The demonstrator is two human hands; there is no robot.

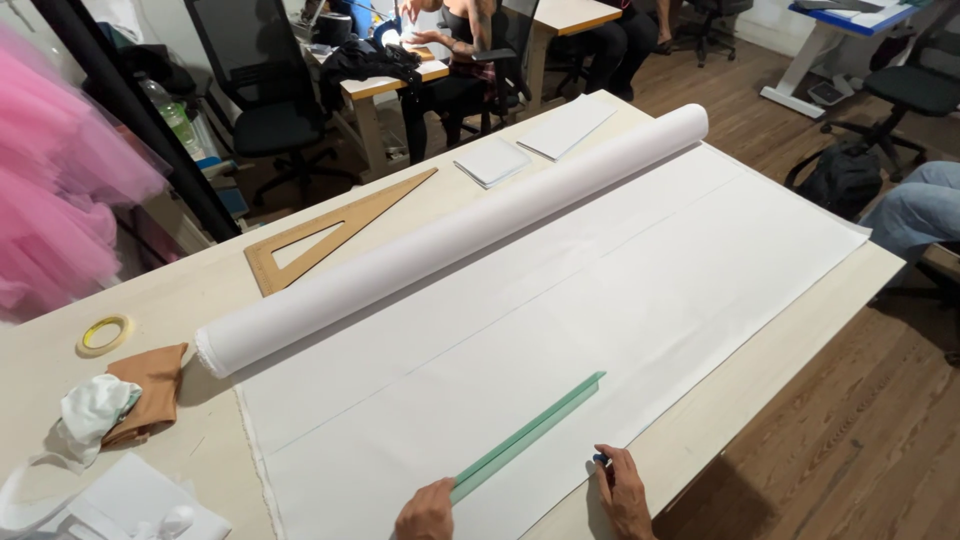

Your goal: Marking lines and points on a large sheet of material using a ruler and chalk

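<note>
A long roll of white fabric [450, 238] lies across the table, with its loose end [560, 330] spread flat toward me. On the spread cloth rests a translucent green ruler [530, 432], running diagonally. My left hand [425, 512] presses on the ruler's near end. My right hand [625, 490] sits at the cloth's near edge, to the right of the ruler, pinching a small blue marking tool [600, 459] against the fabric.
A wooden set square [335, 230] lies behind the roll. A tape ring [104, 333], brown and white cloth scraps [130, 395] sit left. Folded white pieces [540, 140] lie at the far edge. Office chairs, seated people and a pink tulle garment [55, 180] surround the table [760, 385].
</note>
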